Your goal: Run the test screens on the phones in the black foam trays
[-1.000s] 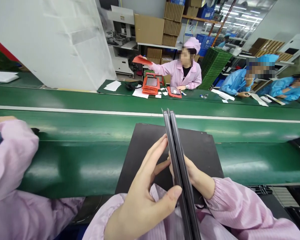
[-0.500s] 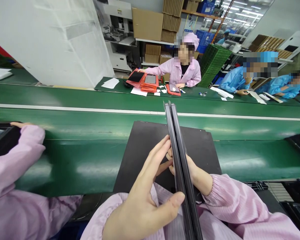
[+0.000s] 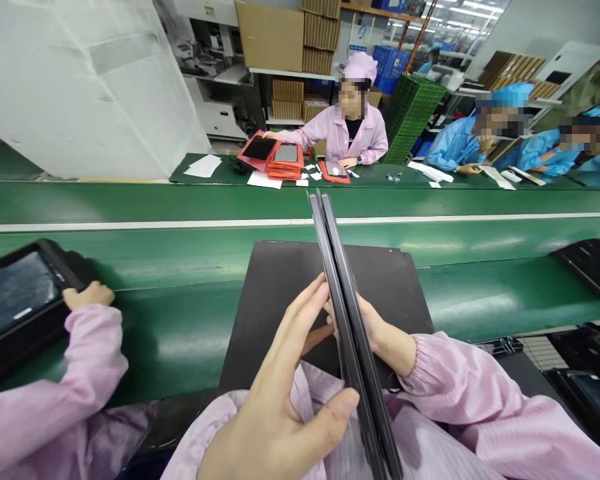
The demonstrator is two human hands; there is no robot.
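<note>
Two thin black flat panels [image 3: 349,313] stand on edge, nearly upright, close together in front of me with a narrow gap between them. My left hand [image 3: 285,393] is against their left side, with its long fingers stretched along the face and the thumb at the near edge. From the right side my right hand [image 3: 377,327] grips the panels; some of its fingers show past their left side, and the rest are hidden. Below the hands lies a black flat board [image 3: 275,287] at the edge of the green conveyor belt [image 3: 180,333].
At left, a co-worker's hand [image 3: 90,295] rests on a black device with a screen [image 3: 17,293]. Black cases [image 3: 593,263] lie on the belt at right. Across it, a person in pink [image 3: 353,133] touches red-edged tablets [image 3: 285,163]. People in blue sit further right.
The view has shifted slightly; both my hands keep the same hold on the panels. At left, the co-worker's black device has come further into view with a hand on its edge.
</note>
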